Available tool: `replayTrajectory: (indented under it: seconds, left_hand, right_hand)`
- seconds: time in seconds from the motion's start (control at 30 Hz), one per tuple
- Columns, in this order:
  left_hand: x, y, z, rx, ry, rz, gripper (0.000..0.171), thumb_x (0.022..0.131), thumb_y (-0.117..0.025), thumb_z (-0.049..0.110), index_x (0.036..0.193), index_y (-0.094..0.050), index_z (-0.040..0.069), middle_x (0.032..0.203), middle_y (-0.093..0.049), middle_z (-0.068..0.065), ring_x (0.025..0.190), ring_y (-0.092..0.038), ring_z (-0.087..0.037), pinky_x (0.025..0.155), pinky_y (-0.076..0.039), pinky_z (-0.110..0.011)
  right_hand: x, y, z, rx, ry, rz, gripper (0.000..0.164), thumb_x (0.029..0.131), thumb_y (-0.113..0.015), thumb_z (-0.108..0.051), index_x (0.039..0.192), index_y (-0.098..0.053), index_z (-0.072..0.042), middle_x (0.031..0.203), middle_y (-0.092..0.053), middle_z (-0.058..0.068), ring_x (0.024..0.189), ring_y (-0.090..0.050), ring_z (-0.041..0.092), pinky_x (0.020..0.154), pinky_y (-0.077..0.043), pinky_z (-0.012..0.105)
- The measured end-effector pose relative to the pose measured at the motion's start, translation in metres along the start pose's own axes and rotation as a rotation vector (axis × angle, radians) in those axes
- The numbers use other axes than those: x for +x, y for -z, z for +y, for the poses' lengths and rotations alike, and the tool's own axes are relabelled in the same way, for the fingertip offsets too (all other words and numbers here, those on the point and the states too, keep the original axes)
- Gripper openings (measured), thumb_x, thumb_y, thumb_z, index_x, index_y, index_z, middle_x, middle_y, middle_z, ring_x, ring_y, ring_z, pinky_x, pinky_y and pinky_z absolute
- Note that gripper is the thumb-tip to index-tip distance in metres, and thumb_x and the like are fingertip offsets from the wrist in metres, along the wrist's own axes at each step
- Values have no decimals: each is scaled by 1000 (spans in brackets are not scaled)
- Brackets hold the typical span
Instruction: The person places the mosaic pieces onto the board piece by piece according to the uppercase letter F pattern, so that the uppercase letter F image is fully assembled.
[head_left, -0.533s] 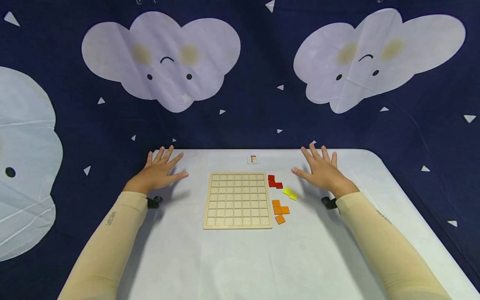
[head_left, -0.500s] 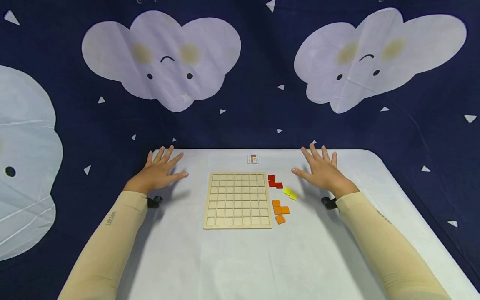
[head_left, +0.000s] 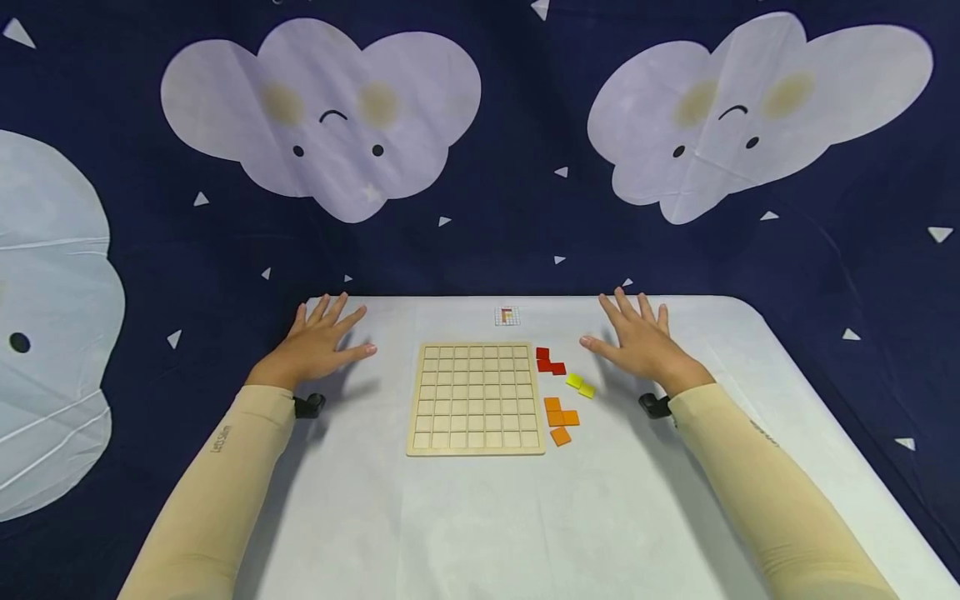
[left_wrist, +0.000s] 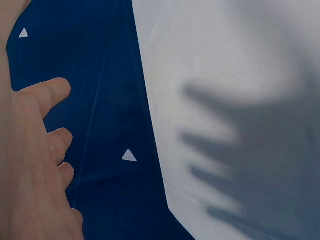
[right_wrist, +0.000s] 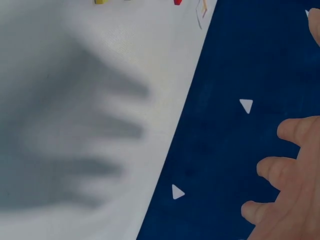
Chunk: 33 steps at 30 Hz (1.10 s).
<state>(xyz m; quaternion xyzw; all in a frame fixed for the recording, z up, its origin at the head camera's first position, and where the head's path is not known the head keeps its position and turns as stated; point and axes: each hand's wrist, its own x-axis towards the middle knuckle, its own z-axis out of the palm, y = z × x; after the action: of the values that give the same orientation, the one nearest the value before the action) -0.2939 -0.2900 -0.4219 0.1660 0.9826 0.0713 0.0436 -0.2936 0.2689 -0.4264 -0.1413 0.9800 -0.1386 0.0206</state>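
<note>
Tiles [head_left: 575, 381] (yellow) near right hand [head_left: 641, 342].

the board [head_left: 476, 400] looks like smooth wood. the white table cover [head_left: 472, 525] and blue backdrop [head_left: 525, 183] look like dull, creased cloth.

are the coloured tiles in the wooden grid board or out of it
Out: the red tiles, yellow tiles and orange tiles lie on the white table, right of the board, which shows only bare wood.

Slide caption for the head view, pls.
Left hand and right hand hover open either side of a wooden grid board; red tiles, yellow tiles and orange tiles lie at its right.
</note>
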Motion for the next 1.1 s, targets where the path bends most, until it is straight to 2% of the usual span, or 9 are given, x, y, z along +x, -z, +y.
replayTrajectory:
  seconds: [0.23,0.37,0.77,0.97,1.1]
  left_hand:
    - [-2,-8,4,-6,0,-3,101,97,-44,81,169,-25,13,174,-2,-22,156,9,-47,118,19,-63]
    - [-4,-12,8,-30,-5,-5,101,96,-46,81,169,-25,14,174,-4,-21,157,9,-44,119,19,-61]
    - [-7,-20,23,-54,-71,33,99,95,-48,81,169,-29,16,174,-10,-19,158,1,-41,122,9,-63]
    - [-13,-34,34,-96,-100,28,97,95,-55,76,168,-31,16,173,-12,-20,158,0,-41,123,10,-61]
    - [-18,-45,39,-130,-94,15,97,96,-56,75,168,-31,15,173,-13,-21,158,0,-43,123,10,-61]
  right_hand:
    - [1,-8,2,33,12,-1,108,96,-45,-82,170,-14,-9,173,4,22,153,6,56,117,14,70]
    - [1,-12,1,35,16,-9,109,96,-46,-82,170,-15,-8,173,1,22,154,2,56,118,12,70]
    - [-4,-24,3,68,11,-41,108,96,-49,-79,170,-15,-8,173,-9,24,154,-5,54,121,8,66]
    - [-4,-30,2,74,30,-33,107,97,-52,-77,170,-16,-8,172,-14,24,154,-10,54,123,4,65]
    - [-5,-35,0,73,36,-31,105,97,-53,-75,169,-18,-6,171,-17,24,153,-13,54,123,1,65]
